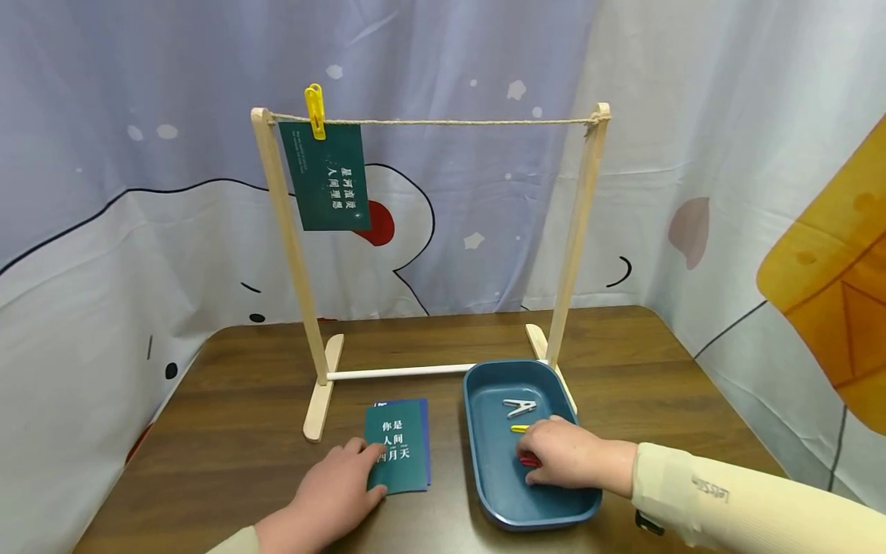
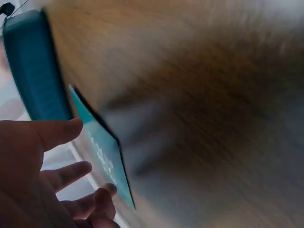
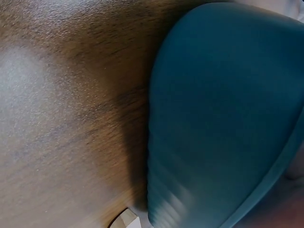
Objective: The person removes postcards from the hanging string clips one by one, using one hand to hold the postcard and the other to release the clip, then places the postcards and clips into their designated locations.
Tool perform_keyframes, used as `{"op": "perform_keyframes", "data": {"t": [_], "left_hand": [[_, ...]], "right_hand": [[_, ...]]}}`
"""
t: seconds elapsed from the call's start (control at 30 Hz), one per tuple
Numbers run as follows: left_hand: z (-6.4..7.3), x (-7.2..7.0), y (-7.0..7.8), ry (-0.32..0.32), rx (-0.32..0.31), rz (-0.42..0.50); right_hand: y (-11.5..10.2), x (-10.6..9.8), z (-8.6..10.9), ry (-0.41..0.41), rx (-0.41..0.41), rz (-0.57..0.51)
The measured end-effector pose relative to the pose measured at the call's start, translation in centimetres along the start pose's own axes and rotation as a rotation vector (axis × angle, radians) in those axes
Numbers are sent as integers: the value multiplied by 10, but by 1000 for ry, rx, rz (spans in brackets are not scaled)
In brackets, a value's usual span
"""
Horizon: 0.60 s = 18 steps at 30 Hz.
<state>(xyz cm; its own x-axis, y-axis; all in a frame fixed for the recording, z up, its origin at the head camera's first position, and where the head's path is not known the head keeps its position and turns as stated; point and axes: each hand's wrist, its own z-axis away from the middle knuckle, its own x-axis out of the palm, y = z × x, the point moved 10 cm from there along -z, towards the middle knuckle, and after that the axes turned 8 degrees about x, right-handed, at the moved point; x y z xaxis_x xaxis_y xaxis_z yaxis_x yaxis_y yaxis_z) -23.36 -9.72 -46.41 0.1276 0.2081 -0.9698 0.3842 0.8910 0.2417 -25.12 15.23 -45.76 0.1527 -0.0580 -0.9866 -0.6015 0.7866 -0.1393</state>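
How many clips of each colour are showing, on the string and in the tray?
Yellow: 2 (upper yellow clip on the string, lower yellow clip in the tray)
White: 1 (white clip in the tray)
Red: 1 (red clip at the right hand, mostly covered)
Total: 4 in sight; the hand may hide more.

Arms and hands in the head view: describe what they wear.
Both the left hand and the right hand are ungloved. The right sleeve is long and pale cream-yellow, with small dark lettering near its cuff and a small black object beneath. Only a pale edge of the left sleeve shows.
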Motion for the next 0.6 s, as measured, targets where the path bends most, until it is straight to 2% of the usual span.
{"op": "perform_keyframes", "data": {"t": [0.17,0.6], "left_hand": [[-8,10,7,-6,55,-36],[-14,11,15,-26,102,-36]], "right_hand": [[1,2,-1,-1,3,13],[3,3,-2,-26,21,-8]]}}
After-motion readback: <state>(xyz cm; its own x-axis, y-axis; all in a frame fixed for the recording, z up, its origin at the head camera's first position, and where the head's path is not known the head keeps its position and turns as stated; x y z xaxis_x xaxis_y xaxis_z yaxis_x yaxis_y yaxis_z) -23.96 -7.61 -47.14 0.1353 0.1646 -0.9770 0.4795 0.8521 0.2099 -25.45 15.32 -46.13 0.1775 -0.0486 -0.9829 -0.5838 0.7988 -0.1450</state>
